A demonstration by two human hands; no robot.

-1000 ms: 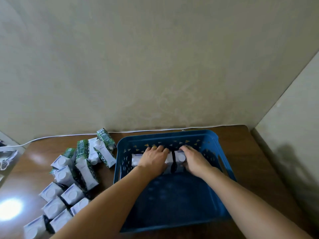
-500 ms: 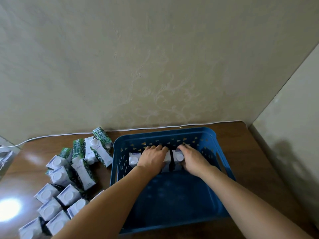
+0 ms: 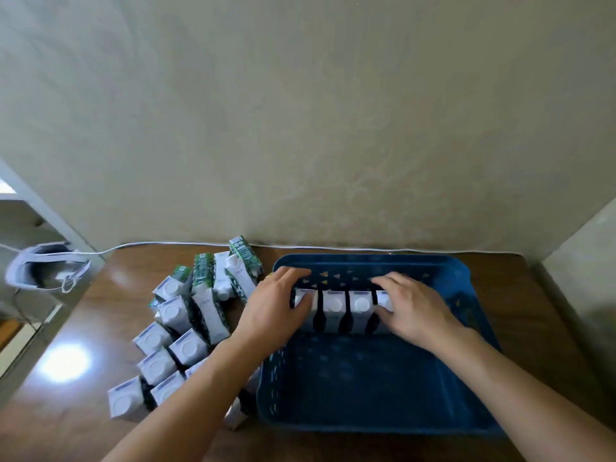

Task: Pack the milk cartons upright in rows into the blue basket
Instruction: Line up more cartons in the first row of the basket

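- Along the far wall of the blue basket (image 3: 460, 278) stands a row of four upright milk cartons (image 3: 346, 310), white caps up, side by side.
- Left hand (image 3: 276, 308) grips the row's left end carton, fingers curled over its far side, thumb on the near side.
- Right hand (image 3: 413, 306) clasps the right end carton, fingers spread over its top.
- Left of the basket, on the brown table (image 3: 83, 328), loose cartons (image 3: 173, 345) crowd together, some upright, some lying tilted.
- White cable (image 3: 333, 247) runs along the table's far edge.
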